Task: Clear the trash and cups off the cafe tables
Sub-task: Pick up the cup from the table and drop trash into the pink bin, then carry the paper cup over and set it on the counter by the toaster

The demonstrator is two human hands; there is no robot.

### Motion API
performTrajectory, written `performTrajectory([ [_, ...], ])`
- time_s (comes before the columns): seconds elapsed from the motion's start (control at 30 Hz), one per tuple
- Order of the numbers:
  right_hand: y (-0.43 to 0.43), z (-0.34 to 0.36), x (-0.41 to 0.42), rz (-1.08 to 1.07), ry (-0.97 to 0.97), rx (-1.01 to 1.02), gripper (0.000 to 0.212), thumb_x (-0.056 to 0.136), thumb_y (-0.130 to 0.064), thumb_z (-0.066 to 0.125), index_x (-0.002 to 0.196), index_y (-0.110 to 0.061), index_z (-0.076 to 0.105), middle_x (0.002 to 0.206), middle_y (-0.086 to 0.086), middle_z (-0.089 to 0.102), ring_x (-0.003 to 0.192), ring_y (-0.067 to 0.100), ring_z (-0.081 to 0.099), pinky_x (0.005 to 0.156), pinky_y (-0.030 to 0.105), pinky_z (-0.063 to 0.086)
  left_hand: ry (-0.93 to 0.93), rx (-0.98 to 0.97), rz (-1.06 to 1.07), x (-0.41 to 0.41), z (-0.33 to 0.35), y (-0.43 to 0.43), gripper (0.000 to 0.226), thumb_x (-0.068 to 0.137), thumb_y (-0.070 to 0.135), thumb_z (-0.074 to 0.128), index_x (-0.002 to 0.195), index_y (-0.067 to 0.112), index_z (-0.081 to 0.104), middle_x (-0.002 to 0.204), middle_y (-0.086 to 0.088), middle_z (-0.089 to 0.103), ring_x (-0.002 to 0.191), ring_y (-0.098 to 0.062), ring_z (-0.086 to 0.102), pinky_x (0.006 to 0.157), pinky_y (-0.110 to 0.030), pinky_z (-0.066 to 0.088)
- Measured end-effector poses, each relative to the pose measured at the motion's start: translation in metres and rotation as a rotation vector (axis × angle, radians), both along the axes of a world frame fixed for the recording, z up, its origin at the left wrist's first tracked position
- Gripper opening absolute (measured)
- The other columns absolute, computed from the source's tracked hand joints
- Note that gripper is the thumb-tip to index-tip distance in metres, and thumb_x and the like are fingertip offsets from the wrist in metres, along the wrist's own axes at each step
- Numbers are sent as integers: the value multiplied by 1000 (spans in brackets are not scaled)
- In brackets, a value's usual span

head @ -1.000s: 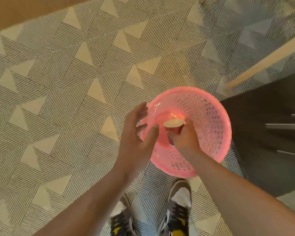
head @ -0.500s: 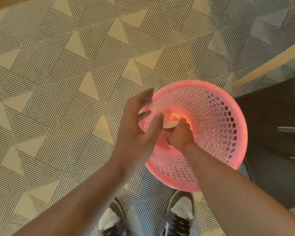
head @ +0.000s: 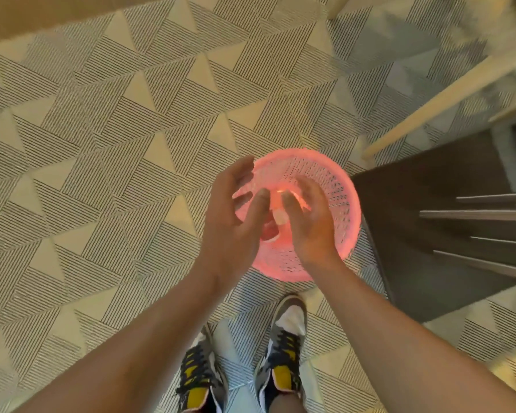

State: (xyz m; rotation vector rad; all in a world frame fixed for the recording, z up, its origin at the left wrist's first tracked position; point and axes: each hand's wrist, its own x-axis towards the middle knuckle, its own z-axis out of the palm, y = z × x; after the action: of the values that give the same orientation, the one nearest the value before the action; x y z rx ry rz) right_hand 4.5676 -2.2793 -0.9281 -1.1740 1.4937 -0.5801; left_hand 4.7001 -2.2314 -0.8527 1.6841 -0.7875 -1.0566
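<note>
Fingers of the left hand (head: 231,217) and right hand (head: 312,225) were spread, gripping nothing, over the pink perforated basket (head: 350,204) where the red cup (head: 272,229) lay; a stray knock could have tipped it over.

The pink basket (head: 338,201) is a round plastic tub seen from straight above. Its mouth is open and upward, its flared wall is pierced with rows of small holes, and its rim is smooth. Deep inside the basket, toward its near-left side, sits a red cup (head: 269,231) with a pale rim showing. It is small, blurred and only partly in view, so whether it stands or lies tipped cannot be told.
</note>
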Motion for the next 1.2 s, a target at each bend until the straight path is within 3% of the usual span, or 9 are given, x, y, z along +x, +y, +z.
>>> performTrajectory([
  [0.07,5,47,1,-63,-72,-22,32,93,-51,64,125,-50,64,138,-19,61,131,0,55,105,20,44,11,-8,7,1,29,4,52,99,29,57,149,17,50,146,6,56,132,3,53,105,-19,50],
  [0.13,7,96,1,-94,-118,-66,25,89,-58,62,114,-61,66,130,-26,65,128,-2,58,104,19,45,-8,-24,11,5,65,8,52,100,31,56,149,16,49,149,6,55,136,3,51,110,-19,46],
  [0.33,2,255,10,-91,-214,-191,27,88,-57,63,114,-65,68,126,-34,66,131,3,58,105,21,44,32,-107,43,22,199,9,53,100,39,55,148,19,49,152,4,55,140,-2,50,116,-24,43],
  [0.5,0,398,26,-13,-259,-286,30,97,-55,60,126,-56,64,137,-23,65,133,1,58,99,9,46,5,-214,39,43,324,8,61,97,49,50,151,21,47,153,6,54,142,-2,50,115,-20,42],
  [0.6,4,473,38,15,-292,-331,36,100,-51,59,135,-44,62,140,-19,64,135,3,57,99,10,47,-9,-284,46,60,398,11,48,98,47,51,145,34,49,151,8,56,141,-2,51,112,-18,44],
  [0.8,21,581,61,25,-318,-383,39,98,-59,57,135,-46,63,142,-19,63,136,2,56,102,23,48,-39,-371,54,97,514,26,39,97,50,50,136,50,49,147,16,58,139,0,52,107,-14,45],
  [0.97,30,647,87,62,-330,-427,40,95,-61,57,133,-50,63,141,-21,62,137,3,56,110,36,47,-45,-422,77,131,588,42,45,101,35,49,146,37,49,148,15,57,139,4,51,106,-9,43],
  [1.07,25,681,110,67,-356,-466,37,92,-63,57,128,-55,64,139,-22,64,135,5,58,112,42,48,-84,-466,81,151,620,49,48,103,36,46,151,32,45,150,13,56,140,3,50,111,-15,44],
  [1.2,4,719,143,89,-398,-510,34,91,-61,57,124,-59,64,138,-23,64,134,2,58,110,35,49,-90,-495,114,182,650,38,48,103,35,45,150,31,45,150,13,55,138,4,51,117,-28,43],
])
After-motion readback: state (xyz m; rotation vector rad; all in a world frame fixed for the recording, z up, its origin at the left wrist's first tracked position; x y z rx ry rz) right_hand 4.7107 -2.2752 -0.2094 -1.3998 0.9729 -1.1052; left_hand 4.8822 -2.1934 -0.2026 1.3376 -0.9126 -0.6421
